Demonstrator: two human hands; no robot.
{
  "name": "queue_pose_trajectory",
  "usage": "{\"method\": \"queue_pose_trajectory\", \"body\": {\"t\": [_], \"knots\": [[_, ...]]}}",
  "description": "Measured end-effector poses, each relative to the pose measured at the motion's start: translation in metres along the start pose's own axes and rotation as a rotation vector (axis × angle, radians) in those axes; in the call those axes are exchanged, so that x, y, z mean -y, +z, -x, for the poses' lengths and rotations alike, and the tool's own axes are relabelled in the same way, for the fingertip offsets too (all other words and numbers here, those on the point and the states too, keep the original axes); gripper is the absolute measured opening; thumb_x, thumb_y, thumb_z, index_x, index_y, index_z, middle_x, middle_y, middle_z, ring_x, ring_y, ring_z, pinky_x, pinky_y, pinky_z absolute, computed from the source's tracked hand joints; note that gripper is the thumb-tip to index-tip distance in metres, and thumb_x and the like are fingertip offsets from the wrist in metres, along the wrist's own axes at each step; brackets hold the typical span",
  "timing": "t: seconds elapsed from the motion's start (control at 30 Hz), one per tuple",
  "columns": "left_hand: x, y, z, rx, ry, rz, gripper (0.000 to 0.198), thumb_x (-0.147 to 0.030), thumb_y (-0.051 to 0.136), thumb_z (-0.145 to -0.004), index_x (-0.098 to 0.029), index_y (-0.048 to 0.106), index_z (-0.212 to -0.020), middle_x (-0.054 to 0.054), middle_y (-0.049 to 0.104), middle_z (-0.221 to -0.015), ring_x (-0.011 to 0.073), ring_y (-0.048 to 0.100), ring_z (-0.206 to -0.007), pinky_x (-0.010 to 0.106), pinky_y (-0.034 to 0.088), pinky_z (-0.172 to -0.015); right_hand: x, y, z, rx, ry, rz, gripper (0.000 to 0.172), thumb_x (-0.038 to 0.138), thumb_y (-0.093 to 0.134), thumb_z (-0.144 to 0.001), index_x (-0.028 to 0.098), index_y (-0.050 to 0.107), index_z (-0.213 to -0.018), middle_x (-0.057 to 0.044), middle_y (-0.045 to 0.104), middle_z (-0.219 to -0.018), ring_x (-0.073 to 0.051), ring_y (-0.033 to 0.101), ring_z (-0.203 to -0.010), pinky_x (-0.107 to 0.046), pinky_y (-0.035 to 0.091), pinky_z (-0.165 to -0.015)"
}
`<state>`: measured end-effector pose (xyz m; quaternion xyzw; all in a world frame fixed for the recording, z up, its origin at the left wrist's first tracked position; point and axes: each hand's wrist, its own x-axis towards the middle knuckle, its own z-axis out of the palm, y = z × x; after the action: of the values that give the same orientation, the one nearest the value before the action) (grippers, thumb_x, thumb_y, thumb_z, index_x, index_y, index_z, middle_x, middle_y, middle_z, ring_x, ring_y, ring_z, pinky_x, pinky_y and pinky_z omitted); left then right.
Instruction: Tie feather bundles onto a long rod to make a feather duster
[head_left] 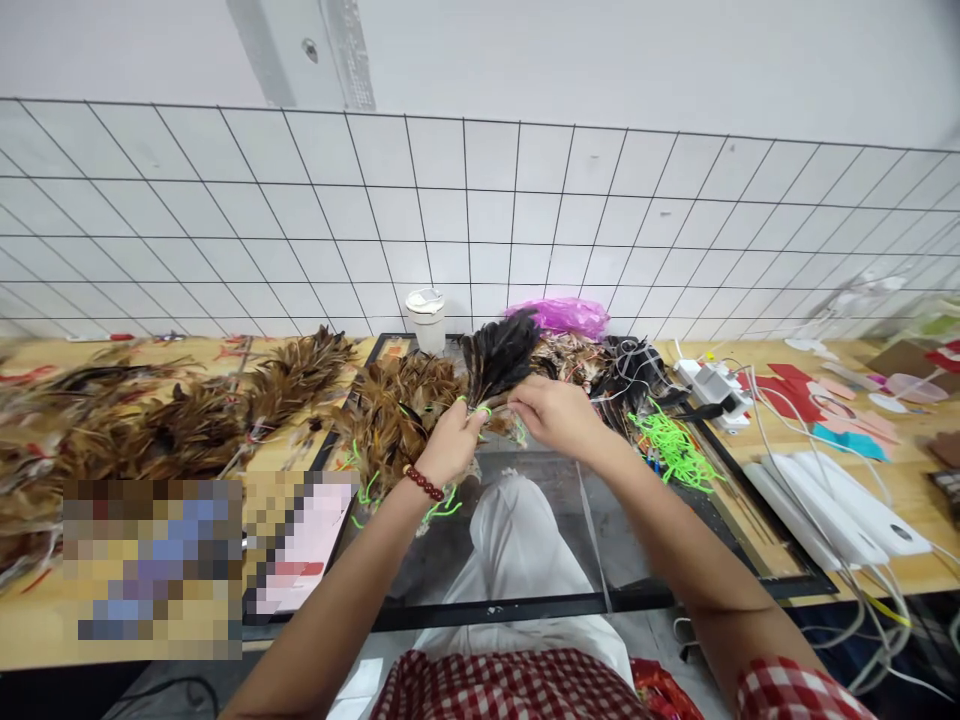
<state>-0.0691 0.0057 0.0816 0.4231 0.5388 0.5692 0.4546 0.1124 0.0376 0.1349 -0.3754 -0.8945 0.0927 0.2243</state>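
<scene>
My left hand (452, 440), with a dark red bead bracelet on the wrist, is closed round the base of a bunch of black feathers (496, 360) that fans upward. My right hand (553, 412) pinches the same base from the right, fingers curled. Thin neon green cord (480, 410) shows between the two hands at the bunch's stem. Both hands hover over a glass panel in a black frame (525, 606), with my white-trousered knee visible under it.
Brown feather bunches (394, 405) lie left of the hands, more across the wooden bench (45, 620) at far left. A white cup (426, 318), pink plastic bag (562, 315), green cord pile (673, 445), white cables and coloured felt pieces (847, 435) sit behind and right.
</scene>
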Motion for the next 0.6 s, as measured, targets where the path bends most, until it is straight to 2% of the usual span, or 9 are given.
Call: {"method": "queue_pose_trajectory", "body": {"t": [0.1, 0.2, 0.27, 0.33, 0.43, 0.5, 0.6], "knots": [[0.001, 0.006, 0.008, 0.016, 0.081, -0.121, 0.032, -0.006, 0.069, -0.068, -0.019, 0.045, -0.053, -0.003, 0.040, -0.054, 0.0126, 0.033, -0.053, 0.022, 0.022, -0.052, 0.009, -0.020, -0.011, 0.101, -0.083, 0.192, 0.022, 0.026, 0.049, -0.088, 0.019, 0.070, -0.089, -0.007, 0.064, -0.089, -0.015, 0.056, -0.072, -0.026, 0.030, -0.060], [0.002, 0.010, 0.021, 0.182, 0.067, -0.131, 0.031, -0.002, 0.072, -0.062, -0.021, 0.048, -0.055, -0.003, 0.038, -0.052, 0.0148, 0.036, -0.051, 0.023, 0.025, -0.054, 0.006, -0.022, -0.030, 0.233, -0.236, 0.101, 0.014, 0.020, 0.057, -0.081, 0.019, 0.071, -0.080, -0.004, 0.066, -0.085, -0.013, 0.056, -0.070, -0.024, 0.029, -0.060], [0.001, 0.011, 0.033, 0.332, 0.087, -0.220, 0.031, -0.002, 0.073, -0.061, -0.022, 0.049, -0.056, -0.003, 0.036, -0.052, 0.0163, 0.039, -0.052, 0.025, 0.029, -0.058, -0.004, -0.014, -0.042, 0.358, -0.285, -0.054, 0.008, 0.018, 0.064, -0.075, 0.019, 0.072, -0.072, -0.001, 0.067, -0.075, -0.012, 0.057, -0.068, -0.023, 0.031, -0.060], [-0.004, 0.010, 0.046, 0.416, 0.145, -0.356, 0.030, -0.002, 0.071, -0.062, -0.021, 0.049, -0.058, -0.003, 0.036, -0.053, 0.0180, 0.043, -0.055, 0.027, 0.034, -0.064, -0.018, 0.000, -0.051, 0.511, -0.257, -0.249, 0.003, 0.019, 0.070, -0.069, 0.018, 0.072, -0.067, 0.002, 0.065, -0.064, -0.011, 0.056, -0.062, -0.022, 0.034, -0.060], [-0.012, 0.010, 0.063, 0.358, 0.247, -0.549, 0.022, -0.003, 0.066, -0.067, -0.020, 0.053, -0.066, -0.001, 0.037, -0.059, 0.0214, 0.048, -0.063, 0.032, 0.036, -0.073, -0.037, 0.026, -0.053, 0.673, -0.158, -0.551, 0.013, 0.027, 0.073, -0.066, 0.015, 0.072, -0.068, 0.002, 0.065, -0.060, -0.010, 0.055, -0.057, -0.021, 0.038, -0.059], [-0.016, 0.008, 0.070, 0.323, 0.290, -0.614, 0.018, -0.003, 0.062, -0.069, -0.019, 0.058, -0.076, 0.001, 0.040, -0.063, 0.0229, 0.050, -0.068, 0.033, 0.036, -0.077, -0.045, 0.041, -0.049, 0.697, -0.112, -0.706, 0.021, 0.033, 0.072, -0.067, 0.013, 0.072, -0.072, 0.001, 0.066, -0.063, -0.010, 0.056, -0.058, -0.021, 0.041, -0.061], [-0.019, 0.001, 0.069, 0.451, 0.300, -0.599, 0.020, -0.003, 0.062, -0.069, -0.020, 0.060, -0.080, 0.002, 0.045, -0.065, 0.0226, 0.049, -0.069, 0.032, 0.036, -0.077, -0.053, 0.055, -0.041, 0.665, -0.090, -0.832, 0.026, 0.037, 0.072, -0.067, 0.012, 0.072, -0.075, 0.001, 0.067, -0.066, -0.010, 0.057, -0.062, -0.021, 0.044, -0.065]]}}
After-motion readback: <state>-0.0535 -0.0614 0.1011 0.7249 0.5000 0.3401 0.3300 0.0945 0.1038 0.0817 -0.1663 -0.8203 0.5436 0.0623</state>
